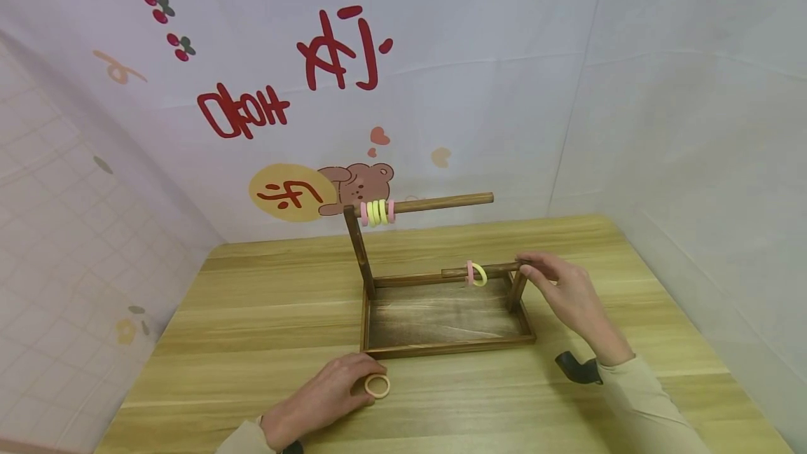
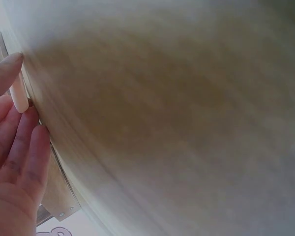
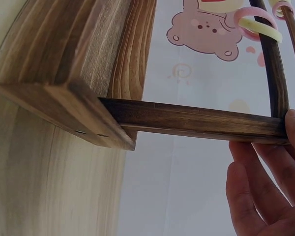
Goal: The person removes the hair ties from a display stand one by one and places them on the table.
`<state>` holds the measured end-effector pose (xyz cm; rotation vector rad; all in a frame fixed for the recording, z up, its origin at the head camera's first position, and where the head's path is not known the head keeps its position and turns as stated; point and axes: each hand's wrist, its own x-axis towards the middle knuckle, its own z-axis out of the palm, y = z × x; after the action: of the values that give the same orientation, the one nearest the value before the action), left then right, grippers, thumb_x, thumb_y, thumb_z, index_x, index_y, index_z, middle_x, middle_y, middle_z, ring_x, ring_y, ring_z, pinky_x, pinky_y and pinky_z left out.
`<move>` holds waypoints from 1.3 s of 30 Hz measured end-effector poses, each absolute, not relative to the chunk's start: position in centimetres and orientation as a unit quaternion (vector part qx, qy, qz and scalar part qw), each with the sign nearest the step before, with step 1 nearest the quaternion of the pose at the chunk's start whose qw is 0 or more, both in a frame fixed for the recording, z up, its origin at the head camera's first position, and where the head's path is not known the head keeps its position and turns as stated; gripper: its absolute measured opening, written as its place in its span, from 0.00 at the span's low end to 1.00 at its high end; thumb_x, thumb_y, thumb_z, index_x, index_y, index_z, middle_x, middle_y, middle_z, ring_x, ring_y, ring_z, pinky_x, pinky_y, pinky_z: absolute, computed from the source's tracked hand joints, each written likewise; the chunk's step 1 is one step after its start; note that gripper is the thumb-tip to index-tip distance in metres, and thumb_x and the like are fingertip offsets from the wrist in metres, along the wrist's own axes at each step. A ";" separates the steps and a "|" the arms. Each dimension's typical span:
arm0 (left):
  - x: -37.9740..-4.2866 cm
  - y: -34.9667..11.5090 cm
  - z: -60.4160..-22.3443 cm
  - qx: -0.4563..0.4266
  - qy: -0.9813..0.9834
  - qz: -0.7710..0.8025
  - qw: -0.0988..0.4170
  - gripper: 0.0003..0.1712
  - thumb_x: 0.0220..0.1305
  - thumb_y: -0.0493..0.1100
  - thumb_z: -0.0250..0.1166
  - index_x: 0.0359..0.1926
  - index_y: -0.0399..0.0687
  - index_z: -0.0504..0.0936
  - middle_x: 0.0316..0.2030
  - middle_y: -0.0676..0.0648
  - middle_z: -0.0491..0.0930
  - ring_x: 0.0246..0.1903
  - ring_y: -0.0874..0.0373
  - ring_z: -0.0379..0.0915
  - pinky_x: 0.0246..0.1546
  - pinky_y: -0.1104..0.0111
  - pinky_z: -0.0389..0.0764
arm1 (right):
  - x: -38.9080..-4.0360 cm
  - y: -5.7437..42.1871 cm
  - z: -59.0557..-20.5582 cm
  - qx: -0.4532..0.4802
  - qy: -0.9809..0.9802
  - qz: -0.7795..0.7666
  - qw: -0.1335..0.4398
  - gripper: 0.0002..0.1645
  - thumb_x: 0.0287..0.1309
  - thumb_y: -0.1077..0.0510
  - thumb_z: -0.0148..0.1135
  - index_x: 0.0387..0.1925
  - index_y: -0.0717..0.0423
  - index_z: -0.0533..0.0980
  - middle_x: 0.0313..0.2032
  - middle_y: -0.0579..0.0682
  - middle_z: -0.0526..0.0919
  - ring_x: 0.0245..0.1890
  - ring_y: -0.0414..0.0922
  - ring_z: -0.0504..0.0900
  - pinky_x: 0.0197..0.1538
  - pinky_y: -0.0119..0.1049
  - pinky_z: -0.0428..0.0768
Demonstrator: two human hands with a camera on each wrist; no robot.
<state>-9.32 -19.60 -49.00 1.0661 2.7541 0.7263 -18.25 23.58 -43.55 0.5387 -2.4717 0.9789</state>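
A dark wooden rack [image 1: 449, 352] with a tray base stands on the table, with two rods at different heights. My right hand [image 1: 563, 293] grips the top of its short post [image 3: 196, 120], thumb on one side and fingers on the other. The lower rod [image 1: 501, 268] carries a pink ring [image 1: 469, 273] and a yellow ring [image 1: 483, 274], the yellow one tilted. In front of the tray's left corner, my left hand [image 1: 330, 392] pinches a pale ring [image 1: 377, 396] between thumb and fingers; in the left wrist view this ring [image 2: 20, 96] shows edge-on.
On the taller left post [image 1: 359, 251], the upper rod [image 1: 441, 202] bears several pink and yellow rings [image 1: 377, 212] near its post end. A black curved piece [image 1: 576, 368] sits at my right wrist. White printed cloth [image 1: 492, 104] hangs behind the wooden table [image 1: 265, 314].
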 end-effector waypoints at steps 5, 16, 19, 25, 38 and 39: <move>-9.2 -19.7 -48.9 0.354 0.902 0.241 0.049 0.25 0.62 0.43 0.77 0.59 0.46 0.83 0.55 0.51 0.83 0.56 0.55 0.79 0.57 0.60 0.82 | -18.2 23.6 -43.5 0.194 -0.888 0.360 0.208 0.15 0.72 0.61 0.64 0.57 0.57 0.82 0.45 0.53 0.90 0.42 0.54 0.90 0.44 0.51 0.86; -8.3 -20.0 -47.8 0.365 0.898 0.245 0.036 0.26 0.68 0.49 0.73 0.63 0.46 0.81 0.60 0.52 0.81 0.60 0.53 0.77 0.59 0.55 0.81 | -18.2 23.5 -43.5 0.197 -0.885 0.366 0.209 0.16 0.70 0.62 0.66 0.57 0.58 0.83 0.46 0.54 0.90 0.43 0.55 0.90 0.44 0.48 0.87; -8.1 -19.7 -47.4 0.377 0.895 0.237 0.001 0.23 0.70 0.49 0.71 0.62 0.47 0.82 0.59 0.54 0.82 0.58 0.55 0.79 0.58 0.54 0.82 | -18.2 23.5 -43.4 0.200 -0.883 0.368 0.211 0.16 0.70 0.63 0.66 0.57 0.57 0.83 0.46 0.54 0.90 0.43 0.55 0.90 0.44 0.49 0.87; -8.0 -18.8 -46.2 0.395 0.888 0.227 -0.059 0.20 0.69 0.46 0.71 0.59 0.48 0.83 0.56 0.54 0.84 0.55 0.56 0.80 0.55 0.54 0.83 | -18.1 23.5 -43.3 0.203 -0.882 0.368 0.214 0.16 0.69 0.63 0.66 0.57 0.57 0.83 0.46 0.53 0.90 0.42 0.54 0.90 0.45 0.40 0.86; -9.2 -16.2 -42.7 0.421 0.843 0.301 -0.149 0.16 0.70 0.45 0.71 0.56 0.50 0.85 0.54 0.56 0.85 0.56 0.59 0.79 0.60 0.52 0.79 | -18.2 23.6 -43.5 0.196 -0.885 0.374 0.198 0.15 0.72 0.61 0.64 0.57 0.58 0.82 0.47 0.56 0.90 0.43 0.57 0.90 0.44 0.57 0.86; -9.3 -16.0 -42.5 0.422 0.840 0.305 -0.153 0.16 0.70 0.45 0.70 0.57 0.50 0.84 0.54 0.55 0.85 0.57 0.58 0.79 0.60 0.52 0.79 | -18.2 23.7 -43.6 0.195 -0.886 0.371 0.198 0.15 0.72 0.61 0.64 0.57 0.58 0.82 0.47 0.56 0.90 0.42 0.56 0.90 0.44 0.57 0.86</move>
<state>-9.30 -15.99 -42.48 1.4745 2.9310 1.0647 -18.16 23.65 -43.55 0.5467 -2.4787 1.0395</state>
